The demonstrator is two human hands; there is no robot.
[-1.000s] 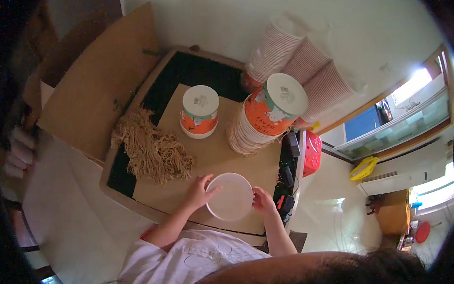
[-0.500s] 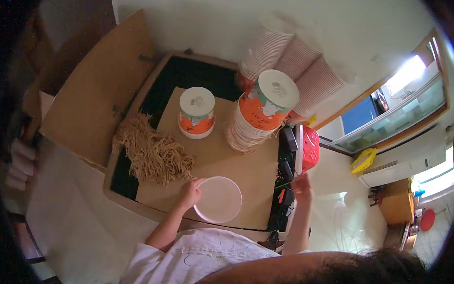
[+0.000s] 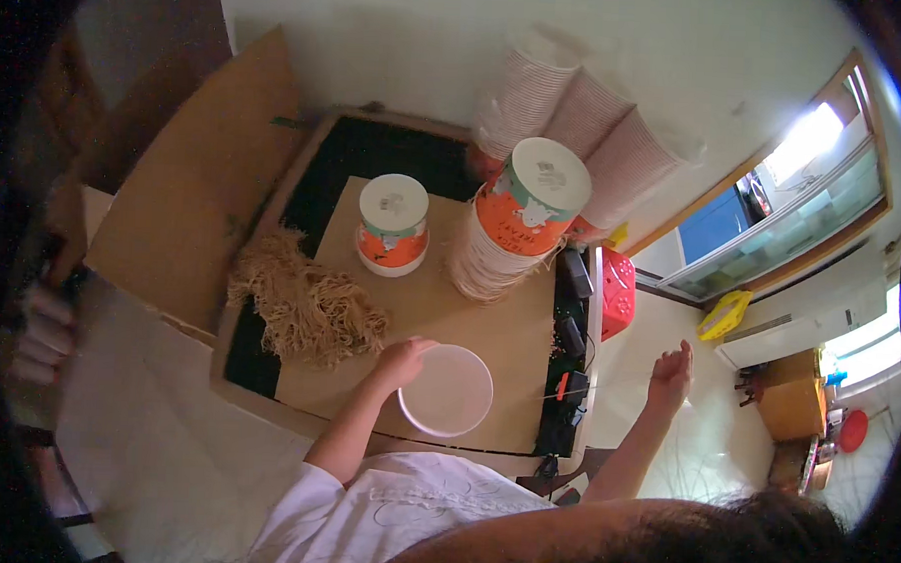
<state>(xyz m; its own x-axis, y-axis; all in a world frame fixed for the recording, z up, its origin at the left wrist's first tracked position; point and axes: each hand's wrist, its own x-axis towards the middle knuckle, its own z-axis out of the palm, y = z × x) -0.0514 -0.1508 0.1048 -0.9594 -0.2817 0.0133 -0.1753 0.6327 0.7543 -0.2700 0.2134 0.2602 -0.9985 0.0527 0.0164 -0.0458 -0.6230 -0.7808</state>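
My left hand [image 3: 404,363] grips the rim of a white tub [image 3: 449,393] at the near edge of the table, its pale inside facing me. Out past the table's right edge, my right hand [image 3: 672,374] is raised with its fingers closed. A thin pale strand [image 3: 556,395] stretches over the table's right side toward that hand; whatever the fingers pinch is too small to make out. Left of the tub lies a loose bundle of tan twine [image 3: 306,301]. Beyond it, an orange and green tub [image 3: 393,225] stands upside down.
A stack of upside-down tubs [image 3: 532,210] stands at the far right of the cardboard sheet [image 3: 469,332]. Tall wrapped stacks of tubs [image 3: 618,168] lean by the wall. Black devices [image 3: 571,335] and a red basket [image 3: 617,295] line the right edge. A cardboard panel [image 3: 201,174] rises at left.
My right hand has moved right, away from the table edge, with fingers closed. My left hand and the white tub have shifted slightly right and away from me.
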